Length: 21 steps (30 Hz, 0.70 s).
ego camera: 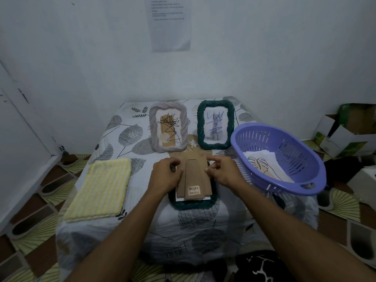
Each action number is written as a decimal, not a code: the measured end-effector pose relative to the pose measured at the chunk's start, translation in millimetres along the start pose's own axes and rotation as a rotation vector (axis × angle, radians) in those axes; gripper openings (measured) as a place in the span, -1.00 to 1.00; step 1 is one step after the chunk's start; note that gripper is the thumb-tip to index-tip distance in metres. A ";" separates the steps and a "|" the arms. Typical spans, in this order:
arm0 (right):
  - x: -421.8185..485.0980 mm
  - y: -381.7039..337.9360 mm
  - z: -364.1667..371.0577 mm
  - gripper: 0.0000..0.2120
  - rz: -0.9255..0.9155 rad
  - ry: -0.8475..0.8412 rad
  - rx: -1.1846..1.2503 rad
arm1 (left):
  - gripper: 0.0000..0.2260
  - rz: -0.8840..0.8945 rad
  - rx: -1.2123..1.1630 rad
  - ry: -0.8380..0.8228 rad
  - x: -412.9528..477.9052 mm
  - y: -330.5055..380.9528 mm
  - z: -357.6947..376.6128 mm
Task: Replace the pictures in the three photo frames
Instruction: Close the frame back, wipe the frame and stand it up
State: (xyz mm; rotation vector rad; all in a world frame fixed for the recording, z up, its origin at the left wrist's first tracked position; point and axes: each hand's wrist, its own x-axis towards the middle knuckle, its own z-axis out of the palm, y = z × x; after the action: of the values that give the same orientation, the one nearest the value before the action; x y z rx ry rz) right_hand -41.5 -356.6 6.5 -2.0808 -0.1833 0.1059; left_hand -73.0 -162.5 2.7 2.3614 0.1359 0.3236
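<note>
Leaf-print tabletop (203, 231), backing board (195, 176) of face-down frame (191, 204) between left hand (166, 176) and right hand (223, 173), pinch grip on each side.

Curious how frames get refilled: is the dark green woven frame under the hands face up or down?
Face down: the nearer dark green woven frame shows its brown cardboard back and barcode sticker upward.

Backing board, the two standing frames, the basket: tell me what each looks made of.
The backing board: matte brown cardboard or fibreboard, judging by its flat dull face and barcode sticker. The grey frame and the standing dark green frame: twisted, wicker-like rims, rattan or plastic, hard to tell. The basket: smooth purple moulded plastic with slotted walls.
</note>
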 end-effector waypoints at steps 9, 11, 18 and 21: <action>6.0 5.6 8.3 -0.56 -0.009 -0.034 -0.210 | -0.67 0.052 0.039 -0.027 -3.7 -20.8 8.5; 6.0 6.2 8.6 -0.56 -0.009 -0.046 -0.247 | -0.66 0.059 0.041 -0.028 -4.9 -22.1 9.6; 7.0 5.0 10.5 -0.56 -0.012 -0.057 -0.311 | -0.67 0.081 0.061 -0.024 -7.5 -29.1 9.6; 6.1 5.2 11.0 -0.57 -0.021 -0.053 -0.327 | -0.68 0.082 0.018 -0.015 -8.6 -31.6 10.8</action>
State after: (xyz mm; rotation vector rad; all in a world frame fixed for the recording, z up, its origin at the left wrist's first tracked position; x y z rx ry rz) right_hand -36.7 -348.6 -3.5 -2.4022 -0.2693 0.1251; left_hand -78.5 -148.4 -28.3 2.3909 0.0354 0.3456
